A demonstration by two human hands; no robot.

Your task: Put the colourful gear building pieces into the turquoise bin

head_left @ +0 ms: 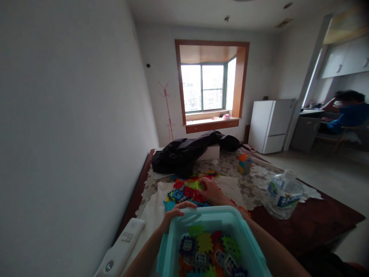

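A teal bin (173, 246) of toy tiles, near the surface's (317, 223) front edge, is gripped at its rim by the left hand (175, 212), while the right hand (210, 189) is closed over loose colourful tiles (184, 192) just beyond.

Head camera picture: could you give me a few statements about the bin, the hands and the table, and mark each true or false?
1. The left hand grips the rim of the teal bin. True.
2. The bin is empty. False: coloured tiles lie in it.
3. The right hand rests on the tile pile on the table. True.
4. The water bottle stands left of the bin. False: it lies to the right.
5. A black jacket lies at the table's far end. True.
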